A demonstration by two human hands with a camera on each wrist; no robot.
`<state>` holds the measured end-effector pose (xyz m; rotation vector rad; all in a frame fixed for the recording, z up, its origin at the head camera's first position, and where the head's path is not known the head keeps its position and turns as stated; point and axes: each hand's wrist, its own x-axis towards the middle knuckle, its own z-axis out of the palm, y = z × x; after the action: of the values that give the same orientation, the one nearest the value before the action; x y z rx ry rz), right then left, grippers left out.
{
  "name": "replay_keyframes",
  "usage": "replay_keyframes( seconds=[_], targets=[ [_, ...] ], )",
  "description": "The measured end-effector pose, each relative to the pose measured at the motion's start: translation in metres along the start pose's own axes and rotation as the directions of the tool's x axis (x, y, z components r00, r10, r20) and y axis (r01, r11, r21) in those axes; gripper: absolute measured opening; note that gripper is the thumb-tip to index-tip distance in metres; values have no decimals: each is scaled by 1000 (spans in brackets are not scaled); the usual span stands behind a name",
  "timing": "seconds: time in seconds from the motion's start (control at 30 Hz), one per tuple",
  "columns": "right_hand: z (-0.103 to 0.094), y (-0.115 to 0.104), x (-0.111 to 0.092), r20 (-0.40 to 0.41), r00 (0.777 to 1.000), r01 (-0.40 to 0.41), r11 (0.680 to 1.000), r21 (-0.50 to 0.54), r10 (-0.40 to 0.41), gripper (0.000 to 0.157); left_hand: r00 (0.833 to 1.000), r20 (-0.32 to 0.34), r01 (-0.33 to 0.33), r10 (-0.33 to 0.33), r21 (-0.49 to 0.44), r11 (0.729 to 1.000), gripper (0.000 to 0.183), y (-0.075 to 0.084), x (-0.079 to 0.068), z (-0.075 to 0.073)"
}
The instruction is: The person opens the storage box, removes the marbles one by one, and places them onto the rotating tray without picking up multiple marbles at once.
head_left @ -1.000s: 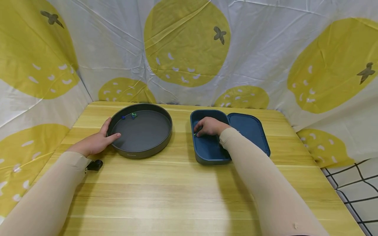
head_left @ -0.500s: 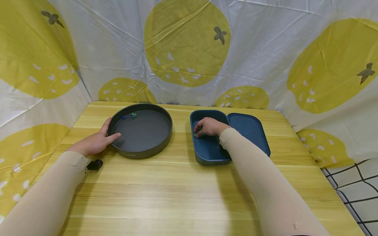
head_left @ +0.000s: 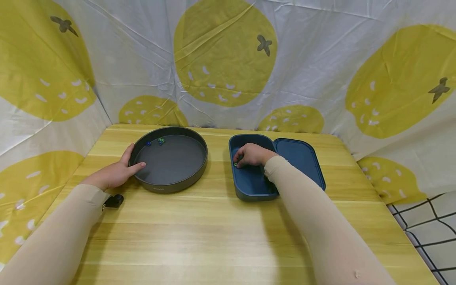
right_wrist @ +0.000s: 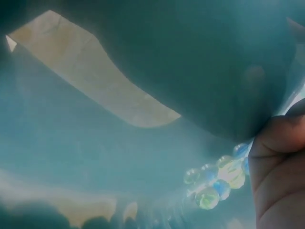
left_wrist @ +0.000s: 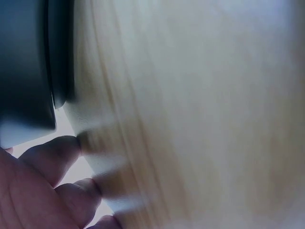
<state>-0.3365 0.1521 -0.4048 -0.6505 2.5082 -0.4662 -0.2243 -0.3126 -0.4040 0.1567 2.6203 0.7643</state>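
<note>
A dark grey round pan (head_left: 171, 160) stands on the left of the table with several blue and green glass marbles (head_left: 161, 141) at its far left. My left hand (head_left: 115, 172) rests at its left rim, thumb over the edge and straight fingers along the outside. My right hand (head_left: 251, 154) reaches down into a blue rectangular box (head_left: 254, 186), fingers and thumb curled together at the left wall. At its fingertips shows a green marble (head_left: 235, 164). In the right wrist view several clear, blue and green marbles (right_wrist: 221, 183) lie beside the hand; its fingertips are mostly hidden.
A flat blue lid (head_left: 299, 160) lies at the right of the box, partly behind the right forearm. Behind the wooden table (head_left: 199, 237) hangs a white cloth (head_left: 228, 51) with yellow fruit prints. A black wire grid (head_left: 431, 225) stands at the right edge.
The head view has shifted slightly. My right fingers have barely moved in the box, and a green marble now shows more at their tips. The left hand stays at the pan.
</note>
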Motion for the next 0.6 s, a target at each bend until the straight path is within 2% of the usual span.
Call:
replay_keyframes(
  seconds=[0.27, 0.6],
  targets=[
    [-1, 0, 0, 28, 1000, -3, 1000, -8, 4, 23, 1000, -3, -1, 1, -7, 1000, 103, -1, 0, 1],
    [-13, 9, -10, -8, 1000, 25, 1000, 2, -25, 23, 1000, -3, 0, 0, -4, 1000, 103, -3, 1, 0]
  ],
)
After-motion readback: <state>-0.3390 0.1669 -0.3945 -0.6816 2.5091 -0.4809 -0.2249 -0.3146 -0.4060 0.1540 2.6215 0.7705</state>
